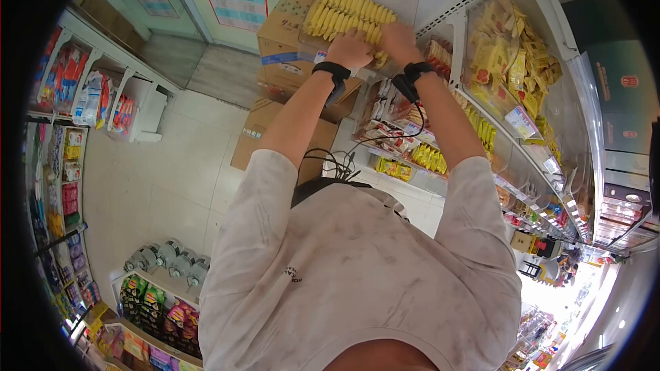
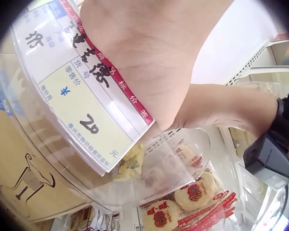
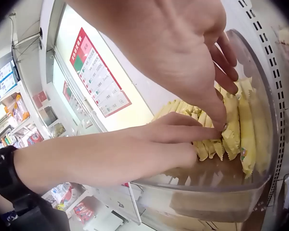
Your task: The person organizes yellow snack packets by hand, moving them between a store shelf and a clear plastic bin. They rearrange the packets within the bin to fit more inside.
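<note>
Pale speckled shirt [image 1: 357,268] cloth fills the foreground, with both bare arms raised from it. Far left, white shelves [image 1: 103,96] hold bright, glossy bags. Next come stacked brown cardboard boxes [image 1: 285,34], flat-sided and taped.

Above them, the left grip [image 1: 350,48], a black strap at its wrist, lies inside a clear, hard plastic bin [image 1: 405,0] with rounded corners. Its fingers [image 3: 183,130] are straight and press sideways against the packets [image 1: 344,10]. These are slim yellow wrappers with crimped, saw-toothed ends, standing on edge in tight rows that fill the bin. A paper price label [image 2: 82,96] with a red stripe sits on the bin's front wall. Below it, another clear tub holds round snacks [image 2: 195,190] in red-printed film.

The right grip [image 1: 397,38] arches over the same rows, bent fingertips touching the packet tops. I cannot tell whether it pinches one. Further right, slanted clear bins [image 1: 509,55] hold loose yellow and orange sweets.
</note>
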A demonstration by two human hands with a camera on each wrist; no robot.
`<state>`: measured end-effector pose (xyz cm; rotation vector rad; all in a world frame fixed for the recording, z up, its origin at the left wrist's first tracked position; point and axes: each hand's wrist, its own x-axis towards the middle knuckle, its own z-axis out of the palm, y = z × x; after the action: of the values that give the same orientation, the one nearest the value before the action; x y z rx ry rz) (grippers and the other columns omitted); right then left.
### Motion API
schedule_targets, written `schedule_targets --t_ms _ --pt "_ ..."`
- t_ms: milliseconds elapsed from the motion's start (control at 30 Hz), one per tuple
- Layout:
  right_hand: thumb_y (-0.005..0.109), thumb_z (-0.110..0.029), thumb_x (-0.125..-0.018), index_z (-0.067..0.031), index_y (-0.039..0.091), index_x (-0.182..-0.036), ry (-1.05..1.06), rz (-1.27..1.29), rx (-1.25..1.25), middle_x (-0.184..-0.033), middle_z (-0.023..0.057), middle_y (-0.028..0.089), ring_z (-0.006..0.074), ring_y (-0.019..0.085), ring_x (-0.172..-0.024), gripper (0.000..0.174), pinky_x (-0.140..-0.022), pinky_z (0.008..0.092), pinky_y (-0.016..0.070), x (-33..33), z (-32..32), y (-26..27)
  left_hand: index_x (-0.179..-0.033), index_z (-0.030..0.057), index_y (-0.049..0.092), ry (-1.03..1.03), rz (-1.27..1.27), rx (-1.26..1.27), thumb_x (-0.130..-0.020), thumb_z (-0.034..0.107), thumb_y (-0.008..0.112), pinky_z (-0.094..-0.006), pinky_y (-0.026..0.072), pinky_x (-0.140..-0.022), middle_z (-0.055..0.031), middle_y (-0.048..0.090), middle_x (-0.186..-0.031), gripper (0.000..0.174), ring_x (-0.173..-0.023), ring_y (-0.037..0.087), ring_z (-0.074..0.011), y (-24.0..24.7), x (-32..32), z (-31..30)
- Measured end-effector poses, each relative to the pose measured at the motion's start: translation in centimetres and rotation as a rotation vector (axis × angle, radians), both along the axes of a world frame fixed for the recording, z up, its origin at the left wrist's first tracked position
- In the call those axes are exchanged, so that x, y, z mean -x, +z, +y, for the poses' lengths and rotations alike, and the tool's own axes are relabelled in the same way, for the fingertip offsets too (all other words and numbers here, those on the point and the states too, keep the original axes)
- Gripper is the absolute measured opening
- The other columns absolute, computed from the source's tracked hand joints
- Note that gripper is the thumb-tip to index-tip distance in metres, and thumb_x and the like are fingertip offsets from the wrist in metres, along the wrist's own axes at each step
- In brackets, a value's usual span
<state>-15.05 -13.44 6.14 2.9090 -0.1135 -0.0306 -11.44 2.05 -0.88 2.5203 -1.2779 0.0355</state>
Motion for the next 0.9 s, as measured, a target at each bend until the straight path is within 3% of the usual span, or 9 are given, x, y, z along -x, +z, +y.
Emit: schedule_targets --t_ms 133,233,333,433,533,633,733,833,900 --pt "0.069 -0.011 -0.077 -0.0040 0.070 -0.086 0.087 -0.064 -0.027 -0.083 0.0175 0.071 0.0361 0.070 -0.086 0.011 -0.075 0.0436 0.0547 0.6 -1.2 -0.1 -0.129 0.0327 0.067 0.014 -0.016 0.039 -0.090 0.037 0.055 -0.0486 0.0426 -0.102 -0.0096 0.058 -0.129 0.041 -0.125 0.050 -0.0312 -0.1 0.3 -0.2" --pt "0.067 -0.008 -0.077 -0.0012 0.067 -0.086 0.110 -0.170 -0.029 -0.088 0.0210 0.069 0.0405 0.066 -0.086 0.011 -0.077 0.0473 0.0531 1.6 -1.0 -0.3 -0.134 0.0347 0.062 -0.030 -0.009 0.126 -0.089 0.038 0.055 -0.0507 0.0431 -0.101 -0.0108 0.059 -0.128 0.046 -0.122 0.052 -0.0336 -0.4 0.4 0.0" --pt "0.066 -0.007 -0.075 -0.0011 0.067 -0.087 0.157 -0.267 0.021 -0.088 0.0227 0.068 0.0395 0.066 -0.084 0.014 -0.088 0.0469 0.0498 3.2 0.2 0.4 -0.140 0.0360 0.056 -0.037 -0.021 0.082 -0.088 0.038 0.056 -0.0519 0.0438 -0.099 -0.0107 0.059 -0.127 0.052 -0.121 0.052 -0.0345 -0.3 0.2 -0.3" --pt "0.071 -0.015 -0.075 -0.0018 0.070 -0.091 0.105 0.130 0.073 -0.087 0.0180 0.071 0.0324 0.069 -0.094 0.020 -0.112 0.0504 0.0317 4.7 1.6 0.6 -0.146 0.0305 0.049 -0.034 -0.003 -0.044 -0.088 0.035 0.057 -0.0535 0.0464 -0.097 -0.0133 0.054 -0.132 0.058 -0.124 0.050 -0.0376 0.7 0.1 -0.8" --pt "0.069 -0.020 -0.079 -0.0001 0.073 -0.099 0.192 0.165 0.178 -0.099 0.0205 0.071 0.0308 0.067 -0.103 0.029 -0.117 0.0554 0.0222 5.2 2.4 -0.3 -0.148 0.0310 0.047 -0.037 0.020 -0.105 -0.089 0.037 0.058 -0.0535 0.0454 -0.098 -0.0141 0.053 -0.134 0.060 -0.125 0.049 -0.0386 1.5 -0.1 -0.9" --pt "0.065 -0.022 -0.082 0.0012 0.074 -0.102 0.121 0.203 0.133 -0.108 0.0211 0.069 0.0313 0.065 -0.108 0.032 -0.118 0.0570 0.0202 4.2 2.7 -1.2 -0.148 0.0312 0.046 -0.051 0.002 -0.100 -0.089 0.040 0.059 -0.0544 0.0444 -0.098 -0.0145 0.053 -0.133 0.062 -0.126 0.048 -0.0389 1.4 -0.2 -0.8" --pt "0.065 -0.023 -0.083 0.0016 0.075 -0.099 0.072 0.303 0.068 -0.111 0.0203 0.069 0.0322 0.064 -0.110 0.031 -0.117 0.0571 0.0206 3.5 3.6 -0.6 -0.135 0.0296 0.059 -0.041 -0.039 -0.049 -0.089 0.043 0.059 -0.0521 0.0420 -0.097 -0.0083 0.056 -0.131 0.048 -0.127 0.046 -0.0326 1.5 0.2 -0.3" --pt "0.068 -0.026 -0.083 0.0021 0.069 -0.115 0.006 0.376 0.105 -0.112 0.0196 0.069 0.0313 0.063 -0.112 0.043 -0.116 0.0556 0.0218 2.5 3.6 0.0 -0.129 0.0261 0.064 -0.019 -0.034 -0.002 -0.086 0.044 0.062 -0.0527 0.0419 -0.097 -0.0092 0.057 -0.127 0.046 -0.125 0.047 -0.0331 0.2 -0.2 -0.9" --pt "0.070 -0.027 -0.083 0.0018 0.058 -0.130 -0.045 0.315 0.185 -0.113 0.0189 0.069 0.0319 0.063 -0.113 0.057 -0.115 0.0551 0.0220 1.7 2.2 -0.8 -0.128 0.0240 0.065 -0.064 -0.048 0.047 -0.084 0.041 0.064 -0.0532 0.0438 -0.095 -0.0126 0.057 -0.124 0.047 -0.120 0.049 -0.0362 -0.2 -0.3 -0.5"
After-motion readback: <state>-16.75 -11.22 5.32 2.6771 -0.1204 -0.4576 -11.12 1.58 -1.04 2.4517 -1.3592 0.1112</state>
